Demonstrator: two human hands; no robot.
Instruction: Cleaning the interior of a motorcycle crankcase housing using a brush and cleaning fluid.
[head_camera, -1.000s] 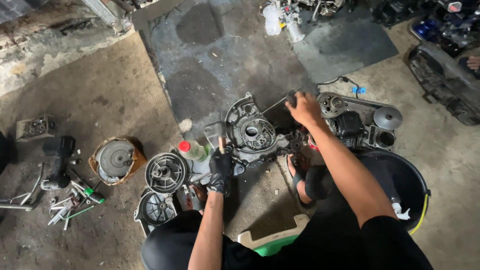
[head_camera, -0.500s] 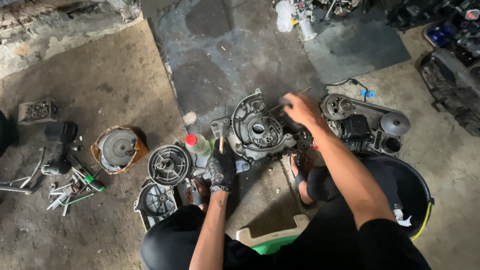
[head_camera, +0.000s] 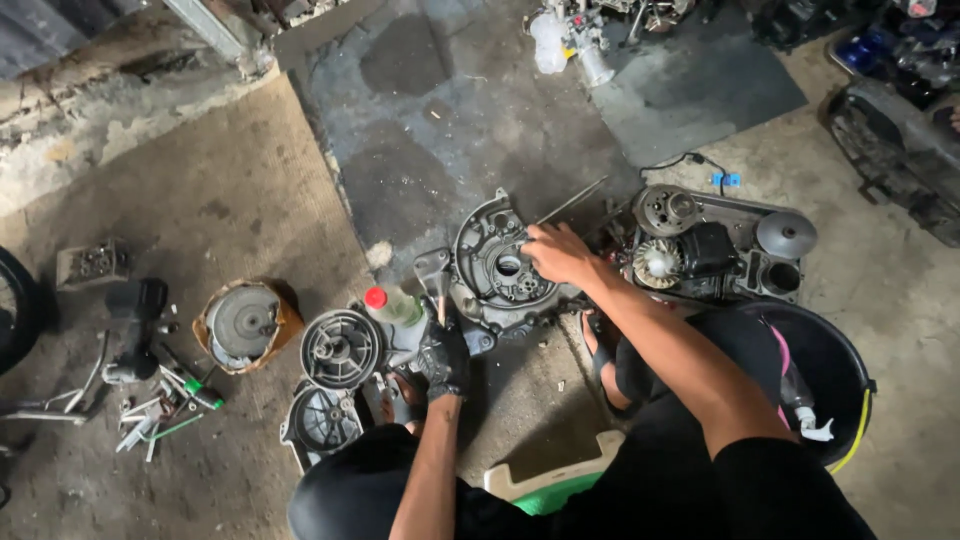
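A grey metal engine crankcase half (head_camera: 490, 262) stands tilted on the concrete floor in front of me. My right hand (head_camera: 556, 252), bare, rests on its right side with fingers reaching into the casing near the centre bearing hole. My left hand (head_camera: 443, 357) wears a black glove and grips something small and dark near the case's lower left corner, beside a clear bottle with a red cap (head_camera: 392, 304). What the gloved hand holds is too small to tell.
A round fan cover (head_camera: 342, 348) and a second cover (head_camera: 322, 418) lie at lower left. The other engine half with pulleys (head_camera: 715, 250) lies to the right, a black bucket (head_camera: 835, 375) beside it. Loose tools (head_camera: 160, 405) and a flywheel (head_camera: 243, 322) sit left.
My right hand has moved left, from the crankcase's upper right edge onto its face near the centre. The gloved left hand has stayed by the lower left corner.
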